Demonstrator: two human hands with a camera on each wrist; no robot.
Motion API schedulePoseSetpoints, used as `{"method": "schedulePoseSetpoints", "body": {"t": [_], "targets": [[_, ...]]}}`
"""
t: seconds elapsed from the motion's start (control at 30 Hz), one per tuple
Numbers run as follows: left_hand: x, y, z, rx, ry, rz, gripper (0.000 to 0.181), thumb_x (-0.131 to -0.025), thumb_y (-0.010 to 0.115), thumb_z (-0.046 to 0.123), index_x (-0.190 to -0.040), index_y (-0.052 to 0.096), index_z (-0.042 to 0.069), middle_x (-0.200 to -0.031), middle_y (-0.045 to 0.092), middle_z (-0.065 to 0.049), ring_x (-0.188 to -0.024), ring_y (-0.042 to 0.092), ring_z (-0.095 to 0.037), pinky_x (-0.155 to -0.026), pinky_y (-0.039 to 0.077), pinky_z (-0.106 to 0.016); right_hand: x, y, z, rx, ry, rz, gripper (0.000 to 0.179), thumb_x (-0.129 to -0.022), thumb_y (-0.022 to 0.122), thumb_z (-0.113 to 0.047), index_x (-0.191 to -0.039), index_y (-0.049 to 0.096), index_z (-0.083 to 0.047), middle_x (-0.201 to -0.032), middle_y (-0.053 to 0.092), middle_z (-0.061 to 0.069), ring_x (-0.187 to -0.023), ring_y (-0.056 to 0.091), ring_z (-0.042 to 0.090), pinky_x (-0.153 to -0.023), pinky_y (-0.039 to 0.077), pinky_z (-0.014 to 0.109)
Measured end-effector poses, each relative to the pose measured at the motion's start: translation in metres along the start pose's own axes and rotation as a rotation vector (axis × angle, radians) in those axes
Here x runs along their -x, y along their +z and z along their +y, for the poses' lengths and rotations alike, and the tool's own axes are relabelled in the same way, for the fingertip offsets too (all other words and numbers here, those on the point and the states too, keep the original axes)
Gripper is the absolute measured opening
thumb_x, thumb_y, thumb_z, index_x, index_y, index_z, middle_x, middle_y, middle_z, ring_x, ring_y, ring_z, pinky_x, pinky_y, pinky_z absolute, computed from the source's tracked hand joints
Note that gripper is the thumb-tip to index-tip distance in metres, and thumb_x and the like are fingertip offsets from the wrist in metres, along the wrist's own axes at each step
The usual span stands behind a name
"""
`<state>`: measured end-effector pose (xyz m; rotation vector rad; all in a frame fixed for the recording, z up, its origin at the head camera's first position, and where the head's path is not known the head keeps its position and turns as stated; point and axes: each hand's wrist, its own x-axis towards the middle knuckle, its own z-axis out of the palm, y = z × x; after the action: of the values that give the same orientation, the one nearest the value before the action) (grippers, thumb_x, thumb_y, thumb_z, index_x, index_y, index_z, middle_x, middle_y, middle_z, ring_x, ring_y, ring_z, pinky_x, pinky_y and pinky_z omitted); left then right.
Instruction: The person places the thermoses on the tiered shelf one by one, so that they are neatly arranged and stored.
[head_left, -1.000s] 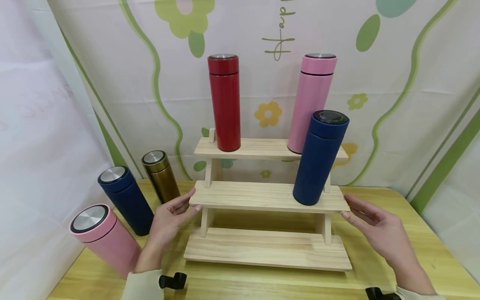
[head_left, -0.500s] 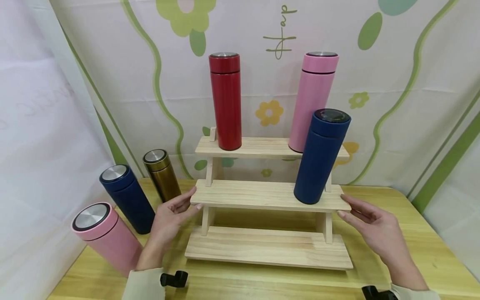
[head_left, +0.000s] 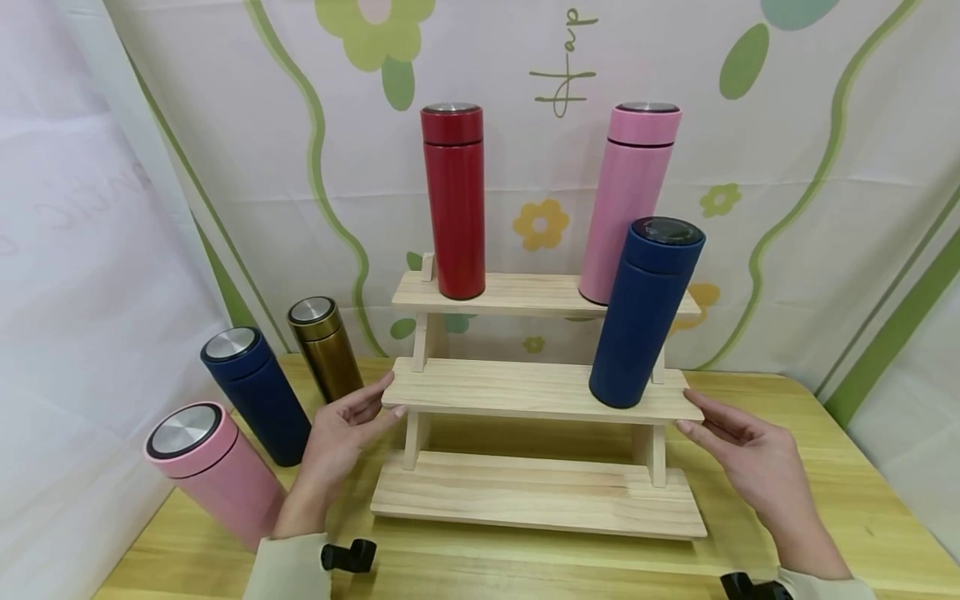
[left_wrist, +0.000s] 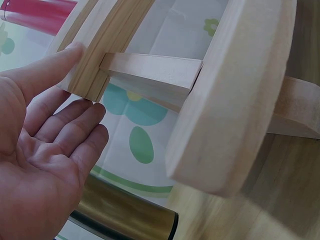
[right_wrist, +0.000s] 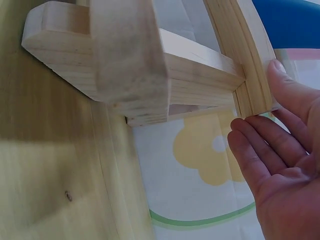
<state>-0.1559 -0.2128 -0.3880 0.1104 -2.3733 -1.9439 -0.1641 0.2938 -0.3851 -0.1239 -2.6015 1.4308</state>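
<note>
A three-tier wooden display stand is on the table in the head view. My left hand holds the left end of its middle board, thumb at the front edge. At the right end of that same board, my right hand grips with thumb and fingers. On the top board stand a red thermos bottle at left and a pink thermos bottle at right. A blue thermos bottle stands on the middle board's right part, partly covering the pink one. Both wrist views show thumbs against the board.
Left of the stand, on the wooden table, are a gold thermos bottle, a second blue thermos bottle and a shorter, wide pink thermos bottle near my left forearm. A flower-printed cloth hangs behind.
My right hand has moved slightly left, its fingers now further over the middle board's right end. The left hand keeps its place on the board. The bottles stand unchanged.
</note>
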Motion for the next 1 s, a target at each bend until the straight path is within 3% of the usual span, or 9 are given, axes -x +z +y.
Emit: {"method": "schedulePoseSetpoints", "body": {"t": [0.2, 0.43, 0.57, 0.7, 0.83, 0.9, 1.0], "targets": [[0.0, 0.0, -0.001, 0.008, 0.006, -0.001, 0.061, -0.096, 0.085, 0.032, -0.152, 0.063, 0.028, -0.159, 0.058, 0.003, -0.148, 0.054, -0.016, -0.103, 0.05, -0.013, -0.001, 0.001, 0.001, 0.016, 0.023, -0.002, 0.066, -0.093, 0.082, -0.055, -0.149, 0.067, -0.025, -0.135, 0.069, -0.023, -0.103, 0.058, -0.028, -0.077, 0.053, 0.004], [0.001, 0.0, 0.002, -0.003, 0.029, -0.005, 0.062, -0.096, 0.085, 0.032, -0.153, 0.062, 0.027, -0.16, 0.058, 0.0, -0.15, 0.052, -0.018, -0.103, 0.05, -0.014, 0.0, 0.001, 0.001, 0.001, 0.014, 0.013, 0.064, -0.093, 0.082, -0.052, -0.149, 0.067, -0.022, -0.127, 0.07, -0.032, -0.101, 0.06, -0.027, -0.077, 0.053, 0.005], [0.002, 0.0, 0.008, -0.037, 0.045, 0.028, 0.068, -0.096, 0.085, 0.037, -0.157, 0.057, 0.027, -0.162, 0.056, 0.004, -0.152, 0.05, -0.015, -0.11, 0.05, -0.019, -0.001, 0.001, 0.001, 0.014, 0.009, 0.014, 0.064, -0.093, 0.082, -0.053, -0.148, 0.067, -0.022, -0.126, 0.07, -0.032, -0.1, 0.061, -0.027, -0.076, 0.054, 0.006], [0.005, 0.001, 0.018, -0.121, 0.094, 0.091, 0.075, -0.097, 0.082, 0.043, -0.162, 0.05, 0.026, -0.167, 0.05, 0.006, -0.157, 0.045, -0.016, -0.127, 0.039, -0.037, -0.001, 0.002, 0.002, 0.017, 0.022, 0.009, 0.065, -0.093, 0.082, -0.054, -0.149, 0.067, -0.024, -0.127, 0.07, -0.031, -0.1, 0.061, -0.027, -0.076, 0.054, 0.005], [0.012, 0.003, 0.031, -0.252, 0.173, 0.195, 0.077, -0.097, 0.082, 0.043, -0.164, 0.047, 0.027, -0.169, 0.046, 0.004, -0.159, 0.042, -0.024, -0.131, 0.034, -0.051, -0.002, 0.001, 0.003, 0.014, 0.038, 0.005, 0.066, -0.092, 0.082, -0.055, -0.149, 0.067, -0.026, -0.127, 0.069, -0.033, -0.1, 0.06, -0.028, -0.076, 0.052, 0.004], [0.018, 0.005, 0.038, -0.318, 0.239, 0.278, 0.076, -0.095, 0.085, 0.038, -0.162, 0.05, 0.027, -0.167, 0.05, 0.001, -0.157, 0.045, -0.028, -0.128, 0.038, -0.055, -0.002, 0.001, 0.004, 0.015, 0.042, 0.002, 0.066, -0.092, 0.082, -0.056, -0.149, 0.066, -0.026, -0.126, 0.069, -0.034, -0.1, 0.06, -0.028, -0.075, 0.052, 0.004], [0.028, 0.006, 0.052, -0.396, 0.39, 0.42, 0.073, -0.091, 0.09, 0.028, -0.157, 0.058, 0.024, -0.159, 0.06, -0.004, -0.151, 0.053, -0.033, -0.123, 0.044, -0.057, -0.001, 0.001, 0.003, 0.02, 0.048, 0.005, 0.066, -0.092, 0.082, -0.056, -0.149, 0.066, -0.027, -0.126, 0.068, -0.035, -0.1, 0.059, -0.028, -0.075, 0.052, 0.005]]}}
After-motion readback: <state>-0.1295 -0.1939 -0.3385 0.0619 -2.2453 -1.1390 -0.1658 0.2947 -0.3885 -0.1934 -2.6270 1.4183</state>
